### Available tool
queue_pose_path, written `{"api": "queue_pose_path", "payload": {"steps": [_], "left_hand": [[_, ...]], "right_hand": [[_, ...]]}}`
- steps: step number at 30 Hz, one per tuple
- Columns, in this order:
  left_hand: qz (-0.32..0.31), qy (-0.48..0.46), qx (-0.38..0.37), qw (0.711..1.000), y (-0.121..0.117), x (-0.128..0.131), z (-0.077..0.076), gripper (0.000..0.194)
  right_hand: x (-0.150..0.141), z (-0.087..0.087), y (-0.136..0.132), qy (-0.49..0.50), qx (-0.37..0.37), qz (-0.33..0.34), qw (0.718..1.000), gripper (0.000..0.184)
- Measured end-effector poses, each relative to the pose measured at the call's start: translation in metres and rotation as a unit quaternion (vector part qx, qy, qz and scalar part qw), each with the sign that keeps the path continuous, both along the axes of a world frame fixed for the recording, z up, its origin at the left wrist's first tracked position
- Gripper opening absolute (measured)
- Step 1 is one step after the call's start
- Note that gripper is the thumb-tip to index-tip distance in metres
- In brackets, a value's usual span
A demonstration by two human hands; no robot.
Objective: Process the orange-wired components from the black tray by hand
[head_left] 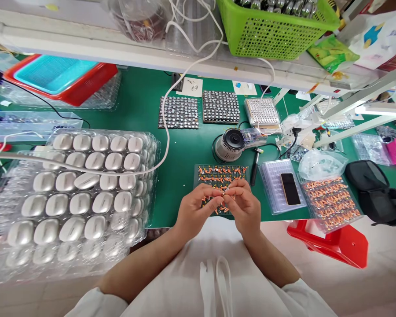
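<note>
Left hand (pixel 196 204) and right hand (pixel 246 204) meet fingertip to fingertip, each with thumb and index finger pinched in on one tiny part (pixel 223 193), other fingers loosely curled. So the part's up between them, over the tray (pixel 196 172) at the near edge of the worktop (pixel 180 152). My take: keep the pinch light, let one hand hold steady while the other does the fine moves, and stay above the tray so a drop is easy to find (small bits love to bounce). As for looks, I just get a small pale spot; fingertips hide the rest, so can't tell its shape. Further out, the tray carries rows of orange pieces (pixel 219 172), with a hammer (pixel 254 171) just beside it.
</note>
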State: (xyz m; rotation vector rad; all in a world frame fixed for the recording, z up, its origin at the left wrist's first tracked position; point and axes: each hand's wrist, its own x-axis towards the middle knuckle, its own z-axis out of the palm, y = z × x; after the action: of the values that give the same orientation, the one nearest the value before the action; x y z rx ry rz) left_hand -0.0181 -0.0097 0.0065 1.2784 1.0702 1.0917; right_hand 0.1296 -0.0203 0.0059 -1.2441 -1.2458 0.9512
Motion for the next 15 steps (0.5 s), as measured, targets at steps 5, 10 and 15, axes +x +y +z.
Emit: {"api": "queue_pose_path", "payload": {"steps": [5, 10, 15], "left_hand": [[-0.024, -0.109, -0.154, 0.982, 0.0097, -0.0024, -0.0005, 0.011], [-0.049, -0.199, -0.229, 0.951, 0.0101, -0.0006, -0.0058, 0.014], [-0.029, -0.215, -0.262, 0.94, 0.0086, 0.0019, -0.0079, 0.015]], "right_hand": [[0.0032, -0.0044, -0.0004, 0.001, -0.011, 0.01, 1.0, 0.013], [0.0039, -0.0034, 0.0012, 0.05, -0.052, 0.042, 0.997, 0.014], [0.004, -0.0046, 0.0036, 0.078, -0.08, 0.05, 0.992, 0.014]]}}
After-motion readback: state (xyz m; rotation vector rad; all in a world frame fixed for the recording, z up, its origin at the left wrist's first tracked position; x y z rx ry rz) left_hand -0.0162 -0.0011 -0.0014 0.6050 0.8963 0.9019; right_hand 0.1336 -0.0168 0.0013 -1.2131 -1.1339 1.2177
